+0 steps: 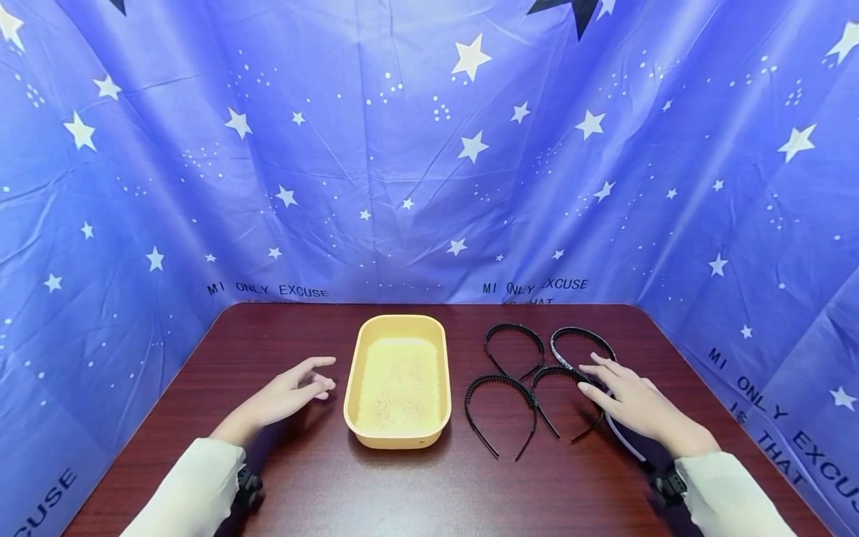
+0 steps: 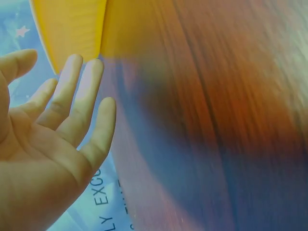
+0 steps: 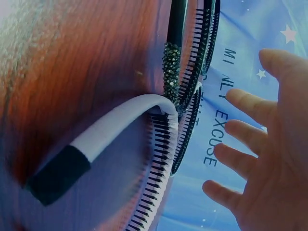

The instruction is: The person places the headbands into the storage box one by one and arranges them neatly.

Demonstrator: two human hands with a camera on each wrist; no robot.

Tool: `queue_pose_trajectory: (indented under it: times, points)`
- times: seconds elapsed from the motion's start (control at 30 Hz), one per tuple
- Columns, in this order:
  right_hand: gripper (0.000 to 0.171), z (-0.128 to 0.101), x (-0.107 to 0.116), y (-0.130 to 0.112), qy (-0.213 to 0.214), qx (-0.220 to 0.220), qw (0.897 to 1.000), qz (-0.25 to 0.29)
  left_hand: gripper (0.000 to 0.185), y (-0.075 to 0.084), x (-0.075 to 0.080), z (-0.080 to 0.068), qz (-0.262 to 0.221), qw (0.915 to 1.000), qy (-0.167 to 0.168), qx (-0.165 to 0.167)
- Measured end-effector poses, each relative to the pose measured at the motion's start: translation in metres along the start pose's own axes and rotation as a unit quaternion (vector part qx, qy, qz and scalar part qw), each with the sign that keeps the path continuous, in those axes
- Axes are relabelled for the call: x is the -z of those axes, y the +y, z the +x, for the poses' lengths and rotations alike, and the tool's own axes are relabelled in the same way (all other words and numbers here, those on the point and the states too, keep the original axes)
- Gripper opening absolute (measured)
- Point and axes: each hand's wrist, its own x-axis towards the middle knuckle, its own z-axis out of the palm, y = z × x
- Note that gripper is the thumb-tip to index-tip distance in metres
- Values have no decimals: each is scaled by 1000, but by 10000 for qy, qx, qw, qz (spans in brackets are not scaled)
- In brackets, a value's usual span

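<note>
Left hand: I see my left hand (image 1: pixel 290 391) hovering released over the dark red-brown wooden desk (image 1: pixel 302 485), fingers spread and grasping nothing, just beside the tray's left wall.
Tray: the yellow rounded-rectangle plastic tray (image 1: pixel 397 440) sits mid-desk, apparently empty inside; a careless sweep of that left hand could, I judge, nudge it off its spot.
Headbands: four thin toothed headbands lie right of the tray. The near-left black toothed plastic headband (image 1: pixel 499 382) overlaps its neighbours' ends, so lifting one could drag another along.
Right hand: my right hand (image 1: pixel 631 403) is released, fingers straight, tips touching or just over the near-right headband (image 1: pixel 553 371).
Risk: in the right wrist view the combs (image 3: pixel 190 91) of several bands interlock, so I expect snagging.
</note>
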Motion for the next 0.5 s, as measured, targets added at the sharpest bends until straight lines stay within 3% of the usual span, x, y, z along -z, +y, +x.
queue_pose_trajectory:
  times: [0.2,0.5]
  points:
    - [46,-2,0,-2,-24,-36,9999,119,48,-2,-7,8,-634,9975,-117,305]
    - [42,-5,1,-6,12,46,9998,203,51,-4,-16,17,-1538,9860,48,643]
